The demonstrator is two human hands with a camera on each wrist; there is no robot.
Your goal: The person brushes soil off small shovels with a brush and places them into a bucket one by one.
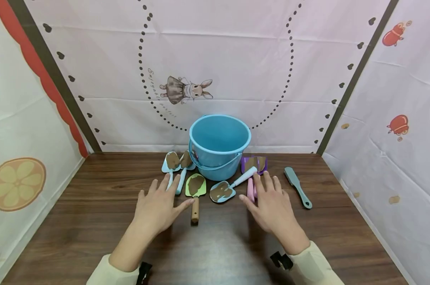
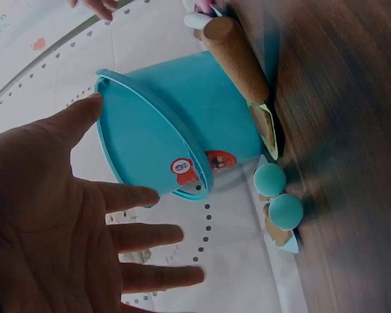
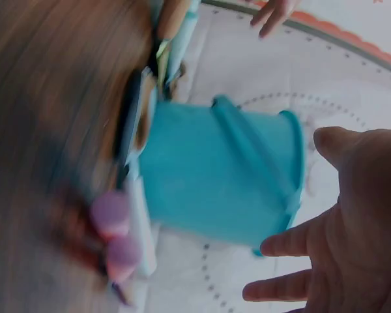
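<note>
A blue bucket [image 1: 218, 162] stands upright at the back of the table, its handle lowered across the front. Toy shovels smeared with brown lie around it: two light-blue ones [image 1: 180, 186] on the left, a green one with a wooden handle [image 1: 195, 186] in front, a light-blue one [image 1: 222, 191] lying slantwise, and purple ones with pink handles [image 1: 250, 190] on the right. My left hand [image 1: 158, 209], fingers spread and holding nothing, is nearest the left shovels. The right hand [image 1: 271, 208], likewise spread, overlaps the pink handles in the head view.
To the right of the right hand lies a grey-blue flat-ended tool [image 1: 297, 187] with a hole in its handle. Printed white cloth [image 1: 236, 71] hangs behind the wooden table [image 1: 93, 221] and along both sides.
</note>
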